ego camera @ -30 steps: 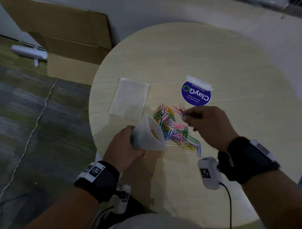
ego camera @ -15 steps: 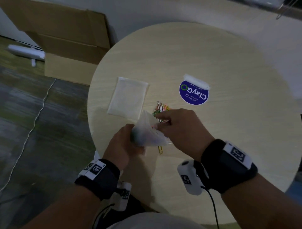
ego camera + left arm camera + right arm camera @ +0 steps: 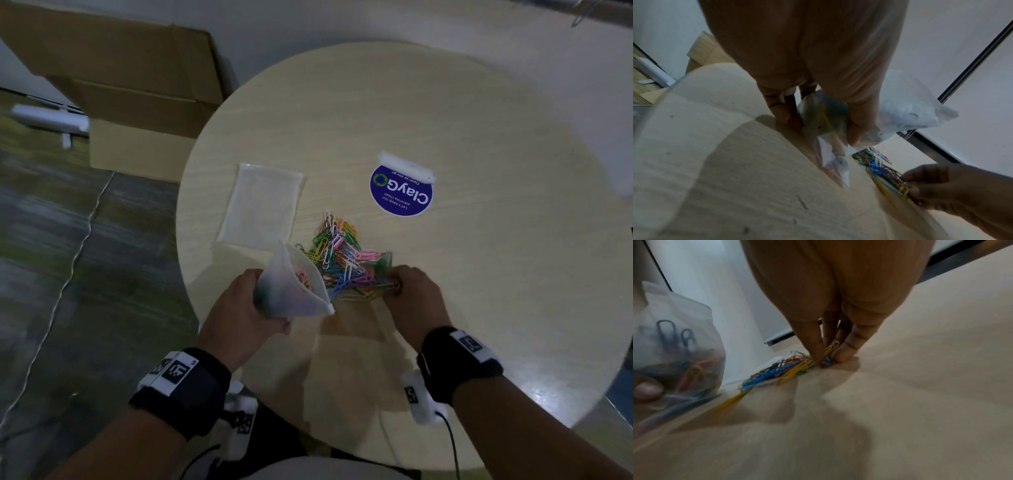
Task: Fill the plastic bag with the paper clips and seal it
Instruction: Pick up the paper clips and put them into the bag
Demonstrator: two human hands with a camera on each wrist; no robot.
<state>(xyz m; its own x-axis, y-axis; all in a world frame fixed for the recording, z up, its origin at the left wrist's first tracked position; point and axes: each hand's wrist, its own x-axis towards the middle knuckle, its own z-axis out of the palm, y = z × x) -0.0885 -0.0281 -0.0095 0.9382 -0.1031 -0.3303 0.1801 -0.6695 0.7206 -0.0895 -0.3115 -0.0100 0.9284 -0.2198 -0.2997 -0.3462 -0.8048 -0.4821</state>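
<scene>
Yellow clip (image 3: 832, 348) in right hand (image 3: 830, 301) grip | head view: hidden

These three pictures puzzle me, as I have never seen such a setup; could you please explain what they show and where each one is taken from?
No machine here: a person works with bare hands, wearing one camera on the head and one on each wrist. The head view looks down on a round table. The left hand holds an open plastic bag already containing some clips. The right hand pinches clips at the near edge of a pile of coloured paper clips. Also on the table lie a second, flat plastic bag and a blue round "ClayGo" sticker. The wrist views show the same from close by, each looking along its own hand's fingers.
</scene>
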